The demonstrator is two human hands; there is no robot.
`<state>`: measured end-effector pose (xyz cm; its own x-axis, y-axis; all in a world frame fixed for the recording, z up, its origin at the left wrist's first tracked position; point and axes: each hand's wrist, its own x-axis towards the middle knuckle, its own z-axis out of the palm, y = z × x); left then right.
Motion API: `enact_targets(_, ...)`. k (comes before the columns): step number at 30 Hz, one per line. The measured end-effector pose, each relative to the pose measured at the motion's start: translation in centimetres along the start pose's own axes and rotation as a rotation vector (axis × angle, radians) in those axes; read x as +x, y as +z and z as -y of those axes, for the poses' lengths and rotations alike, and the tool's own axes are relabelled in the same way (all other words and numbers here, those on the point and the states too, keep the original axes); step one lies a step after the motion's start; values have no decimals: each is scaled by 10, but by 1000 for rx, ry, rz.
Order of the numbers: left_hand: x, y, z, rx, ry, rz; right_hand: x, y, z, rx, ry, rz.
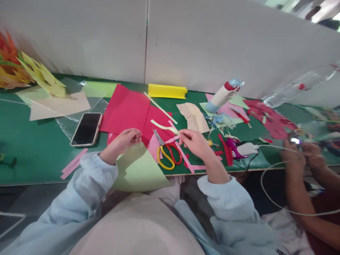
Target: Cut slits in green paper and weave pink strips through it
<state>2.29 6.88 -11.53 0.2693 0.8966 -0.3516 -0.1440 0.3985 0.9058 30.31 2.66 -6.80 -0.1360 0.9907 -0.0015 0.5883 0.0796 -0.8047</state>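
In my right hand (193, 141) a pale green paper strip (164, 127) is pinched between thumb and fingers, its free end pointing left. My left hand (129, 137) hovers over the red paper (126, 109) with its fingers curled together; whether they hold anything is too small to tell. Scissors with red and yellow handles (166, 156) lie between the hands, blades toward the upper left. A light green sheet (140, 168) hangs over the table's front edge below my left hand. Another pale strip (160, 107) rests across the red paper.
A phone (86, 129) lies left of the red paper. A yellow folded paper (167, 91) is by the wall. The bottle (223, 96) stands tilted in view, near a purple tool (236, 148). At right, another person's hands (294, 154) hold something lit; a white cable loops nearby.
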Motion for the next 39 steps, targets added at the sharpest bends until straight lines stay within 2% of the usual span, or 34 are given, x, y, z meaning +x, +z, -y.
enact_targets(3, -2, 2, 2, 85, 40, 22, 40, -5, 18, -72, -115, 2)
enact_targets(8, 3, 1, 9, 167, 81, 18, 105, -9, 40, 21, -335, -132)
enact_targets(11, 3, 1, 10, 204, 94, 15, 130, -12, 39, 226, -407, -167)
enact_targets(13, 3, 2, 10, 225, 102, 16, 136, -14, 29, 333, -408, -179)
enact_targets(15, 1, 3, 9, 240, 109, 22, 136, -15, 14, 381, -318, -173)
enact_targets(16, 1, 3, 9, 247, 113, 27, 135, -15, 5, 379, -222, -158)
enact_targets(18, 0, 3, 9, 263, 122, 39, 129, -11, -15, 207, 53, -39)
enact_targets(19, 0, 3, 10, 273, 125, 46, 126, -9, -24, 150, 128, 5)
enact_targets(22, 2, 3, 11, 302, 127, 61, 117, 0, -45, 14, 260, 62)
enact_targets(24, 4, 2, 13, 313, 127, 62, 112, 4, -51, -91, 310, 84)
enact_targets(29, 7, 1, 15, 307, 127, 51, 97, 9, -36, -380, 258, 27)
enact_targets(32, 7, 1, 15, 296, 125, 40, 80, 20, -13, -511, 148, -44)
enact_targets(33, 7, 1, 15, 294, 125, 32, 73, 27, -5, -624, 41, -31)
enact_targets(35, 7, 1, 15, 291, 130, 12, 58, 43, 11, -734, -115, 45)
enact_targets(36, 7, 1, 16, 291, 134, 2, 51, 53, 19, -735, -150, 128)
enact_targets(39, 6, 2, 17, 302, 155, -23, 35, 79, 36, -687, -114, 379)
